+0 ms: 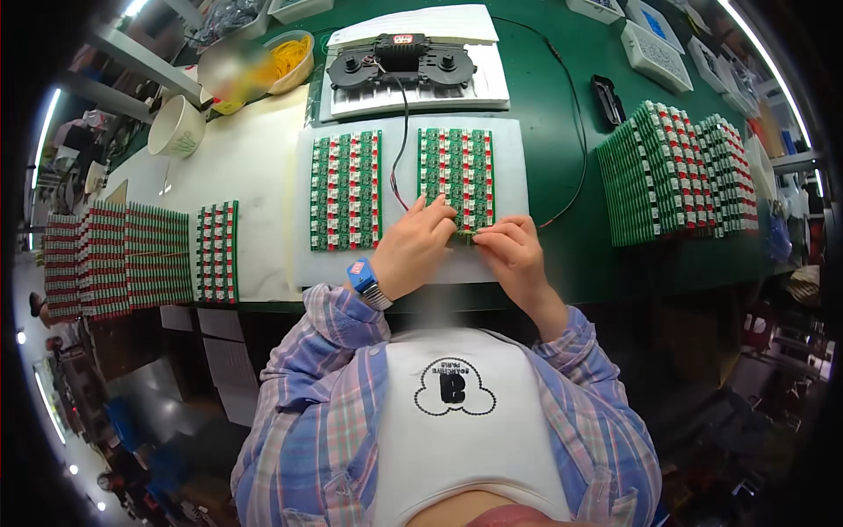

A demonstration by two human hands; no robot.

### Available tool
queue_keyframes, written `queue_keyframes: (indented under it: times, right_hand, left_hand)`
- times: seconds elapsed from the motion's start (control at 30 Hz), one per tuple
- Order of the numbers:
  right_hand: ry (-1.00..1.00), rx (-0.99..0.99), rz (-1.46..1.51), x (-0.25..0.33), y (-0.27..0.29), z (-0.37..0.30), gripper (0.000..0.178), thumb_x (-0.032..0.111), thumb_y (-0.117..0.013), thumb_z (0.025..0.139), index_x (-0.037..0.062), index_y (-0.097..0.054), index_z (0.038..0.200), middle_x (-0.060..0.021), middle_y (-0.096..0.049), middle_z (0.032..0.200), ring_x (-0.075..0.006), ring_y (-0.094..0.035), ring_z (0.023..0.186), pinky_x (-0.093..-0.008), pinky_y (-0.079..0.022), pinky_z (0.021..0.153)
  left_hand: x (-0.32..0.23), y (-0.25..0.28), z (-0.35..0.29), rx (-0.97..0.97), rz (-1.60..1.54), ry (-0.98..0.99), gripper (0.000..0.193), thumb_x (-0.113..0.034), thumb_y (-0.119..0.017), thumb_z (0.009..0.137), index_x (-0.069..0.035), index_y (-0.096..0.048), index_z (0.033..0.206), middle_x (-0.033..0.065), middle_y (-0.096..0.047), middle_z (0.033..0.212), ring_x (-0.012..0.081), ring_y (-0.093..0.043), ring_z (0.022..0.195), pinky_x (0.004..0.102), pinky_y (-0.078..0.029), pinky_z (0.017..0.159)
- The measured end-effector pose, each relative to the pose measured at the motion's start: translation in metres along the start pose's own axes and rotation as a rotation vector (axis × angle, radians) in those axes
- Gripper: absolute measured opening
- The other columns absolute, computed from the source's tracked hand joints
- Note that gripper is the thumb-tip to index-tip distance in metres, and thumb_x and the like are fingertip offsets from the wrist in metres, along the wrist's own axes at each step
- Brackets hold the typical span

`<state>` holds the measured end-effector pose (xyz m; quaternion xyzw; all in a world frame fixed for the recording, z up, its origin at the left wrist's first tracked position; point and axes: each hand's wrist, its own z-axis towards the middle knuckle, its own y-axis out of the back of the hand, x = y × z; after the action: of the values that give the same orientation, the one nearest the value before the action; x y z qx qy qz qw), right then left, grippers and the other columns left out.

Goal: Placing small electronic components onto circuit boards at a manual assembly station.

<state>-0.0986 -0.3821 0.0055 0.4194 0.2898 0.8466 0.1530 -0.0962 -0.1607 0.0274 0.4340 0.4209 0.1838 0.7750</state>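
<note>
On a pale mat (pixel 399 263) in front of me lie two green circuit board panels with rows of red and white parts. My left hand (pixel 416 249) is at the lower left edge of the right circuit board panel (pixel 457 171), fingers bent over it and gripping the edge. Beside it, my right hand (pixel 516 256) is closed in a pinch at the panel's lower right corner. Whatever small thing sits between those fingertips is too small to make out. The left circuit board panel (pixel 346 191) lies untouched.
Behind the mat, a black two-reel device (pixel 402 63) rests on white foam, with cables trailing from it. Stacked panels stand at right (pixel 654 180) and left (pixel 132 255). A single panel (pixel 217 252) is nearer. Yellow bands fill a bowl (pixel 290 61); a black tool (pixel 608 101) lies right.
</note>
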Motion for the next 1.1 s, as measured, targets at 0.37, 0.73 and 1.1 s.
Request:
queue_keyframes:
  times: [0.37, 0.73, 1.1]
  right_hand:
    - [-0.05, -0.052, -0.017, -0.007, -0.006, 0.013, 0.021, 0.001, -0.078, 0.076, 0.0086, -0.075, 0.095, -0.0035, -0.072, 0.095, -0.0276, -0.061, 0.097, -0.0367, -0.052, 0.084]
    - [0.02, -0.037, -0.138, -0.009, -0.006, 0.01, 0.023, 0.005, -0.08, 0.076, 0.0108, -0.075, 0.098, -0.001, -0.071, 0.101, -0.0286, -0.06, 0.103, -0.0398, -0.05, 0.089]
    - [0.035, -0.018, -0.189, -0.01, -0.002, 0.002, 0.033, 0.009, -0.078, 0.076, 0.0122, -0.073, 0.109, -0.0028, -0.068, 0.113, -0.0327, -0.057, 0.115, -0.0448, -0.047, 0.098]
  left_hand:
    - [0.011, 0.002, 0.003, -0.116, -0.017, 0.086, 0.029, -0.012, -0.077, 0.078, -0.008, -0.074, 0.107, 0.0072, -0.061, 0.095, 0.0285, -0.055, 0.103, 0.0412, -0.047, 0.095]
    - [0.018, -0.005, 0.003, -0.186, -0.032, 0.031, 0.033, -0.011, -0.079, 0.075, -0.009, -0.076, 0.108, 0.005, -0.062, 0.091, 0.027, -0.054, 0.099, 0.0395, -0.046, 0.09]
    - [0.009, 0.001, 0.005, -0.097, 0.011, 0.078, 0.038, -0.009, -0.078, 0.075, -0.007, -0.073, 0.112, 0.0067, -0.062, 0.096, 0.0289, -0.053, 0.103, 0.0418, -0.045, 0.092]
